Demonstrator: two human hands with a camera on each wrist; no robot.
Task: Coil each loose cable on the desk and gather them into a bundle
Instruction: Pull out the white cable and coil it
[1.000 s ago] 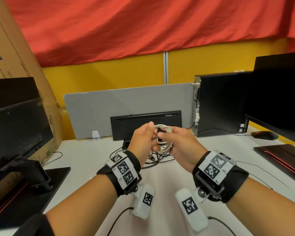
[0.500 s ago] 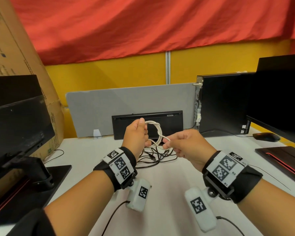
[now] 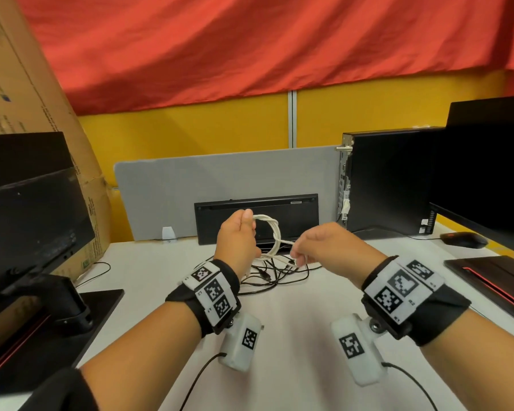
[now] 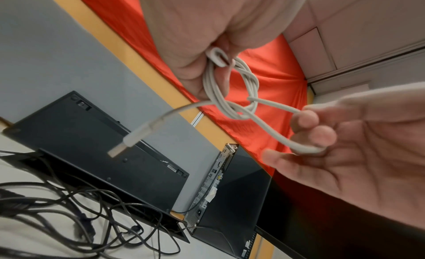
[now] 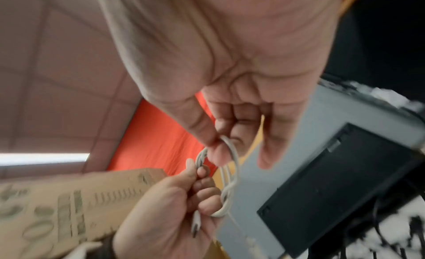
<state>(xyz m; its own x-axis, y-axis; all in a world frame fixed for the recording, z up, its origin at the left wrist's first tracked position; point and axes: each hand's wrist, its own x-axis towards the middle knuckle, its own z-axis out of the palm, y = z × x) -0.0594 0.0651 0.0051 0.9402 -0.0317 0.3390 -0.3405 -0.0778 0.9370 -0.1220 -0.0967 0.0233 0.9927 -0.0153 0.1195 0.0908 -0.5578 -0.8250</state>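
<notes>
Since half a second ago my right hand (image 3: pixel 324 247) has drawn a little further right of my left hand (image 3: pixel 238 241), stretching a strand of the white cable (image 3: pixel 275 232) out from the coil. From the head view, my left hand is clenched around the coil's left side, holding it up above the white desk (image 3: pixel 294 307), while my right pinches the strand pulled off the coil's lower right. Under both hands, loose black cables (image 3: pixel 276 274) lie tangled on the desk in front of a black keyboard (image 3: pixel 294 209) propped against the grey divider (image 3: pixel 220 179).

From the left wrist, my fingers close on the white cable (image 4: pixel 232 92), whose turns twist around each other (a rough ring). A USB plug (image 4: pixel 128 143) dangles free below it. My right hand's fingertips (image 4: pixel 306 119) hook a loop of the strand.

The right wrist view is blurred, yet my thumb and forefinger (image 5: pixel 220 153) visibly pinch the cable (image 5: pixel 230 181), and my left hand (image 5: pixel 170 208) grips the coil, a connector end (image 5: pixel 196 223) poking out below it
</notes>
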